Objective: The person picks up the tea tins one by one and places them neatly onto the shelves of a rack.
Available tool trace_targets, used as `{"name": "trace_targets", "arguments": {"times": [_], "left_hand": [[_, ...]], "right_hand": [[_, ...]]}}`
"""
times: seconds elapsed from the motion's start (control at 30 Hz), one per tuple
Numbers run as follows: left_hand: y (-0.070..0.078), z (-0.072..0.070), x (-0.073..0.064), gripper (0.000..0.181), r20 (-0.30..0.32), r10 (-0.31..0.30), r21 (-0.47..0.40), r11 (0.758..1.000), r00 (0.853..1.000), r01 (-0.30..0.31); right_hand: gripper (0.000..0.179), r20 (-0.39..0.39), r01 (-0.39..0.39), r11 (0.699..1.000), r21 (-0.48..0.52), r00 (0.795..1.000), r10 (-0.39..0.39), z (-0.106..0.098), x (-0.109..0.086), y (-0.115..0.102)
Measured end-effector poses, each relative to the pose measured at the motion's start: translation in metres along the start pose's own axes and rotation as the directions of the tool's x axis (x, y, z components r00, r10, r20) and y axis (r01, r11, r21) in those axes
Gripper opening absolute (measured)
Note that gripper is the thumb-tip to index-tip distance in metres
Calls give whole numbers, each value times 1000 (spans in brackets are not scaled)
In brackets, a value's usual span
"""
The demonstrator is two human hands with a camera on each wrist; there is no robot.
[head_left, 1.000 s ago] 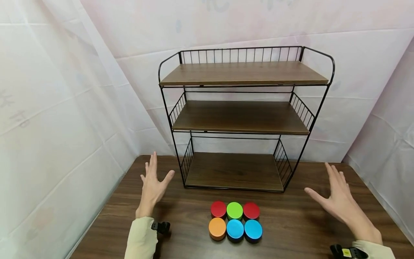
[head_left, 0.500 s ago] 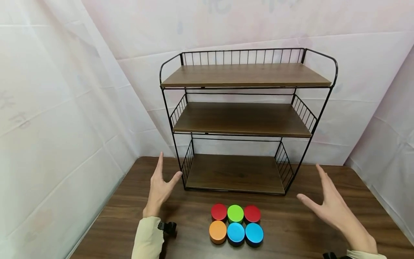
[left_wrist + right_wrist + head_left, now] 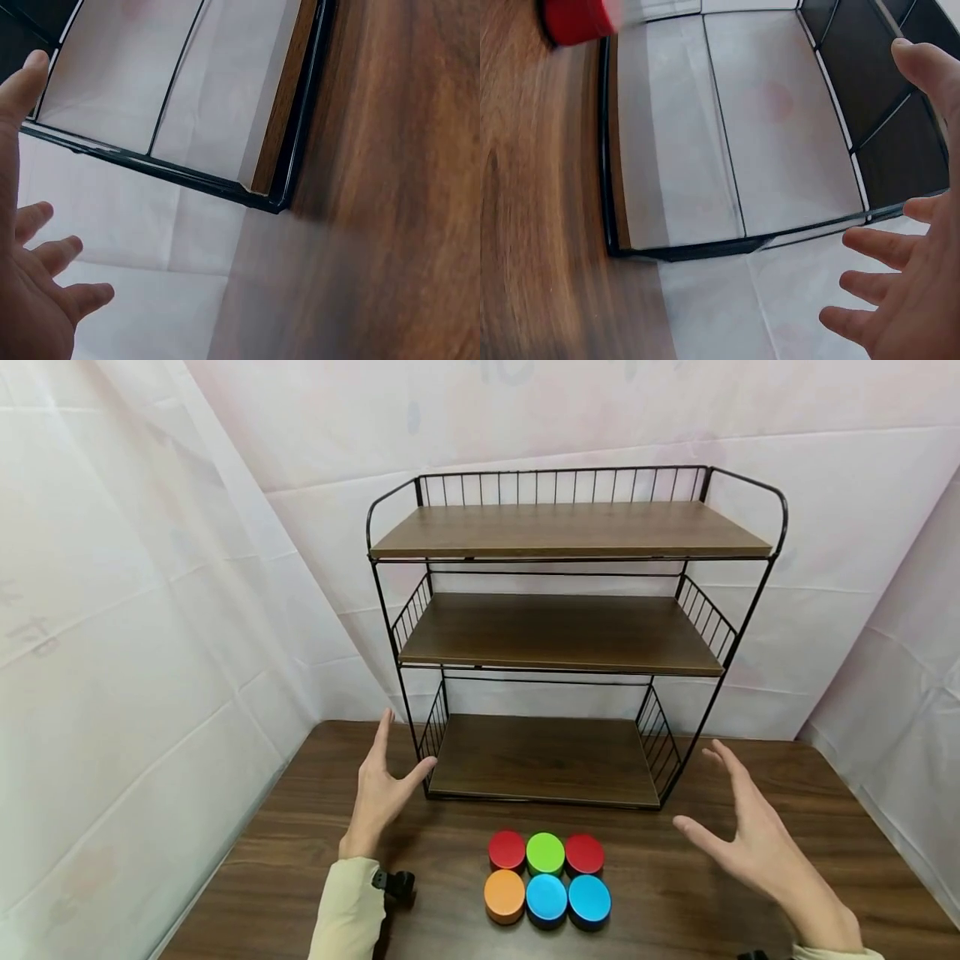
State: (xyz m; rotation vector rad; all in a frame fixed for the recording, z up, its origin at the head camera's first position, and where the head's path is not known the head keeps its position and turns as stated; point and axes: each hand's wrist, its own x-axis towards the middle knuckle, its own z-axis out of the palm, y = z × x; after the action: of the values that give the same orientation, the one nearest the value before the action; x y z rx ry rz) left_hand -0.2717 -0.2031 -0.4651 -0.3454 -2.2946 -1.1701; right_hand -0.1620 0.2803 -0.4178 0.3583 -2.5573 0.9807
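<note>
Head view: I observe the left hand point(image 3: 378, 794) and right hand point(image 3: 753, 843) spread wide, holding nothing; six discs point(image 3: 547, 887) stand grouped before the rack point(image 3: 561, 631), none yet picked up.

A pale yellowish-green sleeve point(image 3: 348, 910) is worn on the left arm, kinda loose and creased, with a chunky black wrist camera point(image 3: 397, 885) strapped on near the cuff. Left hand point(image 3: 378, 795) and right hand point(image 3: 761, 842) are bare. Over on the right, just a matching cuff point(image 3: 834, 953) and a sliver of black wrist gear point(image 3: 752, 956) can be seen.
</note>
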Motion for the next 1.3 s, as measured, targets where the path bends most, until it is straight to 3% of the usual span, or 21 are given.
{"name": "trace_targets", "arguments": {"times": [0.27, 0.5, 0.7, 0.8, 1.03, 1.3], "left_hand": [[4, 5, 3, 95, -26, 48, -45, 998, 999, -49], [9, 6, 2, 86, -55, 101, -100, 989, 993, -106], [38, 0, 1, 80, -70, 130, -131, 982, 989, -138], [50, -3, 1, 80, -77, 139, -146, 978, 987, -149], [62, -4, 2, 79, -88, 178, -154, 970, 980, -190], [66, -2, 2, 79, -107, 190, -163, 965, 976, -206]], "right_hand": [[103, -10, 76, 997, 1, 997, -76, 4, 0, -17], [104, 51, 92, 995, 31, 994, -94, 17, -1, -27], [99, 105, 81, 995, 60, 991, -87, 28, -2, -27], [97, 115, 125, 990, 61, 985, -132, 36, -2, -25], [95, 135, 238, 967, 92, 959, -249, 58, -7, -16], [95, 196, 178, 982, 63, 963, -187, 76, -13, -7]]}}
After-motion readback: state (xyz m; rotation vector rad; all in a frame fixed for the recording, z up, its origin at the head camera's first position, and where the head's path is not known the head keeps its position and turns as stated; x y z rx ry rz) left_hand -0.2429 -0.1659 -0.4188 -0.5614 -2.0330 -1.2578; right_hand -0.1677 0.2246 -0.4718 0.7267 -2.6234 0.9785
